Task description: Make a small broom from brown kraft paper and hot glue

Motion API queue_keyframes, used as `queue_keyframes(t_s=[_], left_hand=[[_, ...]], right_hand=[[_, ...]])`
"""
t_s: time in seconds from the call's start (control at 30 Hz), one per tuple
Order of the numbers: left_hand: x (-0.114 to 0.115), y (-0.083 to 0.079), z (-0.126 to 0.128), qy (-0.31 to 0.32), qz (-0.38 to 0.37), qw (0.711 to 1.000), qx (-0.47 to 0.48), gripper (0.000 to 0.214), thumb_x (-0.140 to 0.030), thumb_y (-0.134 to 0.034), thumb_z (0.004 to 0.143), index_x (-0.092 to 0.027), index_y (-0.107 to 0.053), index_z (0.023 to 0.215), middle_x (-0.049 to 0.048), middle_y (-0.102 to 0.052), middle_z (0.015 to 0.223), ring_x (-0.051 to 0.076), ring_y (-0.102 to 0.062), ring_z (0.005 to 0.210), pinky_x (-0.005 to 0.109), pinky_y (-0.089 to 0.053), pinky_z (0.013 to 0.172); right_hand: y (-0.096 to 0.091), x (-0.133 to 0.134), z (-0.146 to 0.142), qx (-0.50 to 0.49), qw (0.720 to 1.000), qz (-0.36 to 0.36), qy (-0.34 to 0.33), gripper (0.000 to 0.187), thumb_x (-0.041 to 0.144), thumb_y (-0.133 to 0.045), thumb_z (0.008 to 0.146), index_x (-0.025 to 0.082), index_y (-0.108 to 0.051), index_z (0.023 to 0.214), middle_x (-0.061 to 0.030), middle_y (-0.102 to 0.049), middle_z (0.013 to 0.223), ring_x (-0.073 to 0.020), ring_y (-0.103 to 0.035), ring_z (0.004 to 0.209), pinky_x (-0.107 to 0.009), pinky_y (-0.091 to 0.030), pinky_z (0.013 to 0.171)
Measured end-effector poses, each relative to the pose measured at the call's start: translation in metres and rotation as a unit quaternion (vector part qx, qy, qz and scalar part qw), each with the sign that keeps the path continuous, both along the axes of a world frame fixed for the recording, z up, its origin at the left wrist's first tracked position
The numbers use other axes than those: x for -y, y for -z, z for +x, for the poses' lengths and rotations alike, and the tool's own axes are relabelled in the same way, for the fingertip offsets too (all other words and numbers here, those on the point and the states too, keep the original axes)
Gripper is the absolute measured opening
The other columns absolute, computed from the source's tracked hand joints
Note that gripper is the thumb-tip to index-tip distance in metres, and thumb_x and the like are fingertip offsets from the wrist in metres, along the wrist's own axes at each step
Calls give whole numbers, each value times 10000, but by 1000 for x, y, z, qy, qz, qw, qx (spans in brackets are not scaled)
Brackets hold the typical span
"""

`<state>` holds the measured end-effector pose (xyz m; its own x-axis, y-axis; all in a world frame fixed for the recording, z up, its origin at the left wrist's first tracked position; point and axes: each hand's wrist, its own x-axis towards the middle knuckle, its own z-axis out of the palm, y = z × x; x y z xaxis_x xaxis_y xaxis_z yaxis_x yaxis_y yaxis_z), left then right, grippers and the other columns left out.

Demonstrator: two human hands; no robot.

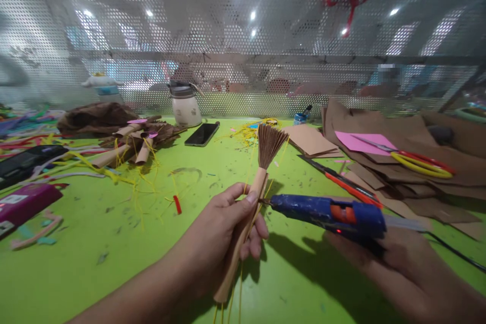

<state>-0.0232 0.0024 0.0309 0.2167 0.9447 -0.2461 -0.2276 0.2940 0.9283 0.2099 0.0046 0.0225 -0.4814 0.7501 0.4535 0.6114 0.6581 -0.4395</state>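
My left hand (228,225) is closed around a small broom made of rolled brown paper (258,179), tilted, with a fanned, pleated brush (270,143) at its upper end. Thin yellow strings run along it and trail below its lower end. A blue hot glue gun (322,212) is in my right hand (402,258), its small red light lit and a clear glue stick (404,223) in its back. The nozzle is at the paper roll beside my left thumb; whether it touches cannot be told. The gun hides part of my right fingers.
Several paper rolls (112,156) lie left, near yellow strings and a purple box (28,202). A phone (202,134) and a white bottle (186,105) are behind. Brown paper sheets (425,182), scissors (421,162) and an orange-black cutter (353,186) lie right on the green table (144,255).
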Motion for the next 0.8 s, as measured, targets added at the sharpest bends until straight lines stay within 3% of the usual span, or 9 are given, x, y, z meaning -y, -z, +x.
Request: queue_keyframes(t_s=[0.07, 0.3, 0.57, 0.7, 0.8], left_hand=[[0, 1, 0, -4, 0, 1000, -2, 184, -346, -494, 908, -164, -473, 893, 12, -605, 629, 52, -502, 409, 130, -324, 381], [-1, 2, -1, 16, -6, 1000, -9, 184, -342, -513, 898, -162, -479, 919, 19, -611, 635, 59, -514, 413, 129, -315, 375], [0, 1, 1, -7, -10, 1000, -9, 158, -322, -511, 897, -172, -462, 882, 11, -608, 614, 56, -501, 398, 130, -337, 377], [-1, 1, 1, -4, -15, 1000, -8, 167, -325, -531, 884, -171, -464, 878, 9, -607, 608, 61, -505, 396, 132, -345, 378], [-1, 2, 1, 6, -5, 1000, -9, 174, -331, -519, 892, -167, -468, 868, 15, -611, 619, 60, -510, 402, 128, -341, 375]], right_hand=[[1, -2, 2, 3, 1000, 17, 9, 195, 316, -554, 842, 205, -702, 905, -40, -681, 697, -210, -659, 639, -261, -559, 589], [-3, -7, 0, 24, 999, 32, -6, 213, 271, -492, 879, 197, -639, 744, -17, -636, 619, -157, -588, 532, -219, -502, 489], [2, 3, 3, 49, 999, -3, -15, 195, 304, -492, 897, 199, -653, 866, -20, -655, 649, -151, -599, 519, -202, -485, 469], [7, 1, 9, 59, 998, -11, -10, 292, 345, -528, 884, 202, -641, 1113, -49, -712, 844, -172, -652, 626, -210, -517, 521], [7, -2, 10, 46, 999, -4, -5, 352, 362, -546, 874, 194, -615, 1175, -60, -711, 904, -189, -661, 695, -227, -535, 580]])
